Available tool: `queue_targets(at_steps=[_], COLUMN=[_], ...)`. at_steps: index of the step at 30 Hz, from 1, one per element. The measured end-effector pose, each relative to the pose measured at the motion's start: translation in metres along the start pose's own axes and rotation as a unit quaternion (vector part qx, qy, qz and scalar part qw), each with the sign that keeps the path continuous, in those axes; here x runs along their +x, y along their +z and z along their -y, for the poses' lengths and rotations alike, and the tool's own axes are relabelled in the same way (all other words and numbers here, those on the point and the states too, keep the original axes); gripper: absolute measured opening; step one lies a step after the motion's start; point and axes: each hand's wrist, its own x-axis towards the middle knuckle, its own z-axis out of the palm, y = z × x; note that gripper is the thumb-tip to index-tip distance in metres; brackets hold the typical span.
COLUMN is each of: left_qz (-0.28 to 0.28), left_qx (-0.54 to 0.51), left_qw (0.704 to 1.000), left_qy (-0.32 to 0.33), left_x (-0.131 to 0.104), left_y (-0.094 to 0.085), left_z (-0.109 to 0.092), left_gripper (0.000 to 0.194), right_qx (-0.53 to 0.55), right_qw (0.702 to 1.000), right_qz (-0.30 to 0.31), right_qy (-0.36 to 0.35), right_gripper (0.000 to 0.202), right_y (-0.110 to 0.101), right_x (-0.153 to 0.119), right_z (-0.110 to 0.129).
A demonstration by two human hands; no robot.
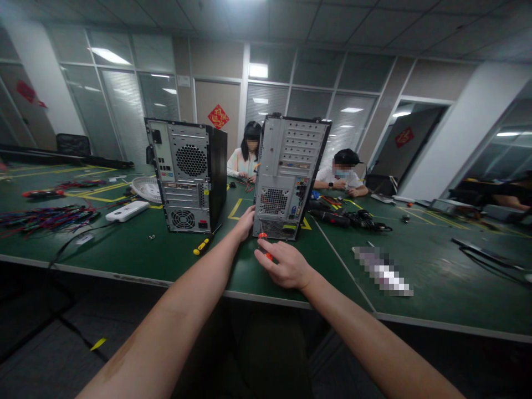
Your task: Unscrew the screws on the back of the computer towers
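Our right hand (290, 266) grips red-handled screwdriver (262, 236) low by PC tower (272, 149); left hand (248, 219), hold unclear; skewed pressure could cause slipping.

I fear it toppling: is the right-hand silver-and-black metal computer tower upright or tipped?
Upright: the tower stands on its narrow base on the green tabletop.

Head-worn view — forward and down across the nearby table (440, 293)
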Motion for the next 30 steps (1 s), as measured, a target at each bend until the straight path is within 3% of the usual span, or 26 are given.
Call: queue_targets(at_steps=[23,30], left_qz=[-0.005,-0.003], left_qx=[0.006,-0.005], left_qw=[1.0,1.0], left_qy=[0.007,-0.011], left_x=[0.0025,-0.0001], left_y=[0.0004,0.002], left_z=[0.0008,-0.0023], left_gripper=[0.026,0.032], right_qx=[-0.016,-0.034], right_qw=[0.999,0.999], right_qz=[-0.027,-0.022], right_qy=[0.009,0.003], right_gripper=[0.029,0.024], right_y=[0.0055,0.0014], right_x=[-0.0013,0.0014], right_z=[0.0007,0.0018])
